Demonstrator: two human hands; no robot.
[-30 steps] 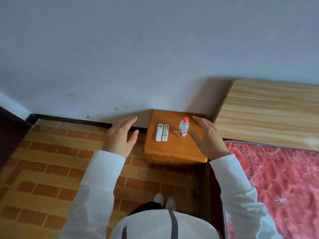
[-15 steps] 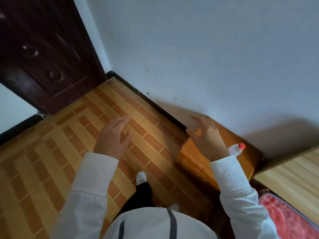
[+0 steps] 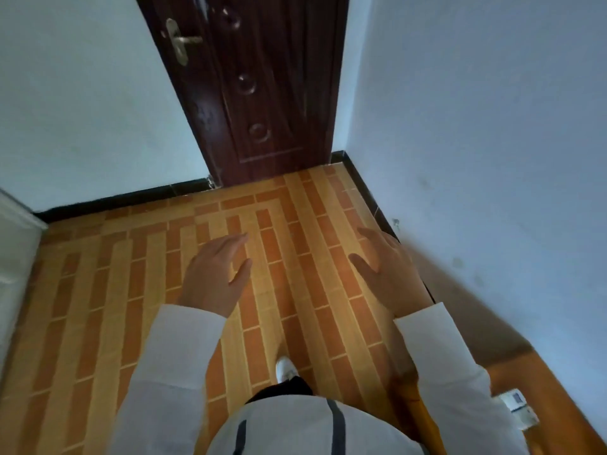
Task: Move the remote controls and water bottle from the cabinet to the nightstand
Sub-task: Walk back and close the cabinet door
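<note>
The orange wooden nightstand (image 3: 542,389) shows only as a corner at the lower right, partly behind my right sleeve. Two white remote controls (image 3: 517,407) lie on its top near the frame edge. The water bottle is out of view. My left hand (image 3: 215,274) hovers over the floor with fingers spread and nothing in it. Held out in front of the right wall, my right hand (image 3: 386,272) is also open and empty. Both hands are well away from the nightstand.
A dark brown door (image 3: 259,90) with a metal handle (image 3: 179,41) stands closed straight ahead. Brick-patterned orange floor tiles (image 3: 131,274) fill the middle. White walls close in on left and right; a pale edge (image 3: 13,251) juts in at far left. My white shoe (image 3: 285,369) is below.
My view has swung left from the nightstand toward the door. The nightstand slid to the lower right corner, the bottle left the view, and both empty hands stayed raised.
</note>
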